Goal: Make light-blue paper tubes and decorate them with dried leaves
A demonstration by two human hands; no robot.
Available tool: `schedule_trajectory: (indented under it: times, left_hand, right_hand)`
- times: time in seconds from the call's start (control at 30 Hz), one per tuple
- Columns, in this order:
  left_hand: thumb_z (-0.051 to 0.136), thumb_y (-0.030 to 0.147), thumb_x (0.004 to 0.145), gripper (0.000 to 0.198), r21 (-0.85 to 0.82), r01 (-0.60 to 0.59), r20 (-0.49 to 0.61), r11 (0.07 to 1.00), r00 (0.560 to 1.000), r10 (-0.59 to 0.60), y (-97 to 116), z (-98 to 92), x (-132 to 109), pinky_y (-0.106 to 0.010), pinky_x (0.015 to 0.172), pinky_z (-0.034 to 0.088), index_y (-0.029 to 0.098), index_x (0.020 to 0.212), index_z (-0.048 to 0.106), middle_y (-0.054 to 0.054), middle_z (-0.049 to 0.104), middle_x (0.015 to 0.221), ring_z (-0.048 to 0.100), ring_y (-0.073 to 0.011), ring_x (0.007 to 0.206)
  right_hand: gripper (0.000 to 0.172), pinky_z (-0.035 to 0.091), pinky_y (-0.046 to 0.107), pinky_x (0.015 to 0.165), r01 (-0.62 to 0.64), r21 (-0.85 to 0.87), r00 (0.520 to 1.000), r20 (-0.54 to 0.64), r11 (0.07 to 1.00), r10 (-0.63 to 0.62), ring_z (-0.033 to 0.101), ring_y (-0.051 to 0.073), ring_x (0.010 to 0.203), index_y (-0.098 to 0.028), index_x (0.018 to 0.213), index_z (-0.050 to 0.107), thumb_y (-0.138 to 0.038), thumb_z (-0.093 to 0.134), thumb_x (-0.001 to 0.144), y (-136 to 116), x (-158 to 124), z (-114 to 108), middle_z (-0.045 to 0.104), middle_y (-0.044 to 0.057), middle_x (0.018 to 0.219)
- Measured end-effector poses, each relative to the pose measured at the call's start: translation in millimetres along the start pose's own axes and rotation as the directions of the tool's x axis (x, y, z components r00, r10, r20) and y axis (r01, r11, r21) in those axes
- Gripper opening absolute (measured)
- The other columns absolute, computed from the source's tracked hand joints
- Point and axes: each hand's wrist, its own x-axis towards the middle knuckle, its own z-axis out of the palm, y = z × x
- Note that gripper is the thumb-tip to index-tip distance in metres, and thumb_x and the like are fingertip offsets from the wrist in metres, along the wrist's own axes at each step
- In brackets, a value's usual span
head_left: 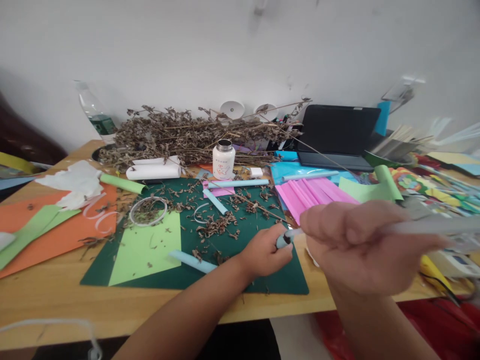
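Note:
My left hand (265,250) is closed around a light blue paper tube (282,240), whose dark-marked end sticks out towards the right. Close to the camera, my right hand (363,245) is wrapped round a long translucent white stick (435,226), and the stick's narrow tip points at the tube's end. Under my left hand lies a green cutting mat (240,260), strewn with dry leaf bits (215,227). More blue paper tubes (193,261) rest on the mat, beside a light green sheet (150,250).
Dried plant stems (180,132) are heaped along the wall, behind an open white bottle (224,160). A black laptop-like device (339,130) stands back right, with pink crepe paper (315,195) before it. Orange paper (56,230) and a plastic bottle (97,112) are at left.

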Motion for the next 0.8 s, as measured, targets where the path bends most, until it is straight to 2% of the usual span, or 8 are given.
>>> schedule_trajectory:
  times: [0.27, 0.4, 0.53, 0.67, 0.8]
  left_hand:
    - [0.041, 0.023, 0.072, 0.008, 0.037, 0.023, 0.021, 0.999, 1.000, -0.023, -1.7, 0.1, -0.5, -0.021, 0.056, 0.036, 0.015, 0.073, 0.043, 0.002, 0.045, 0.064, 0.039, -0.0087, 0.057]
    - [0.044, 0.023, 0.070, 0.009, 0.021, 0.041, 0.036, 0.999, 0.998, -0.042, -2.0, -0.7, -1.8, -0.023, 0.062, 0.039, 0.015, 0.076, 0.046, -0.001, 0.051, 0.069, 0.045, -0.0115, 0.065]
    - [0.047, 0.022, 0.070, 0.010, 0.014, 0.068, 0.060, 0.998, 0.996, -0.069, -1.7, -1.1, -1.9, -0.024, 0.065, 0.041, 0.016, 0.077, 0.048, -0.002, 0.054, 0.073, 0.048, -0.0136, 0.071]
    - [0.046, 0.019, 0.069, 0.007, -0.005, 0.068, 0.066, 0.998, 0.996, -0.067, -2.7, -0.1, -1.9, -0.024, 0.065, 0.041, 0.015, 0.075, 0.048, -0.001, 0.054, 0.071, 0.049, -0.0125, 0.069]
    - [0.045, 0.017, 0.068, 0.006, -0.001, 0.053, 0.043, 0.999, 0.998, -0.053, -0.6, -0.2, -2.2, -0.024, 0.065, 0.041, 0.015, 0.073, 0.048, -0.001, 0.054, 0.070, 0.049, -0.0129, 0.070]
  right_hand:
    - [0.033, 0.019, 0.025, 0.040, -0.044, -0.054, 0.998, 0.043, 0.998, 0.047, 0.027, 0.008, 0.041, -0.018, 0.056, 0.044, -0.044, 0.040, 0.077, -2.6, -3.2, -3.2, 0.027, -0.004, 0.047]
    - [0.028, 0.022, 0.026, 0.043, -0.119, -0.139, 0.970, 0.197, 0.983, 0.145, 0.029, 0.009, 0.045, -0.019, 0.060, 0.042, -0.042, 0.041, 0.077, -6.3, -9.7, -6.2, 0.027, -0.004, 0.050]
    - [0.036, 0.022, 0.026, 0.042, -0.120, -0.105, 0.986, 0.107, 0.987, 0.131, 0.029, 0.009, 0.044, -0.019, 0.057, 0.040, -0.049, 0.035, 0.077, -8.1, -11.3, -4.3, 0.026, -0.004, 0.049]
    - [0.031, 0.023, 0.026, 0.042, -0.133, -0.131, 0.973, 0.173, 0.982, 0.155, 0.027, 0.009, 0.043, -0.020, 0.057, 0.040, -0.043, 0.039, 0.077, -6.6, -7.4, -3.6, 0.025, -0.004, 0.049]
    - [0.035, 0.021, 0.025, 0.040, -0.137, -0.050, 0.984, 0.104, 0.989, 0.142, 0.028, 0.008, 0.043, -0.019, 0.055, 0.039, -0.046, 0.037, 0.077, -6.4, -3.6, -2.5, 0.025, -0.004, 0.048]
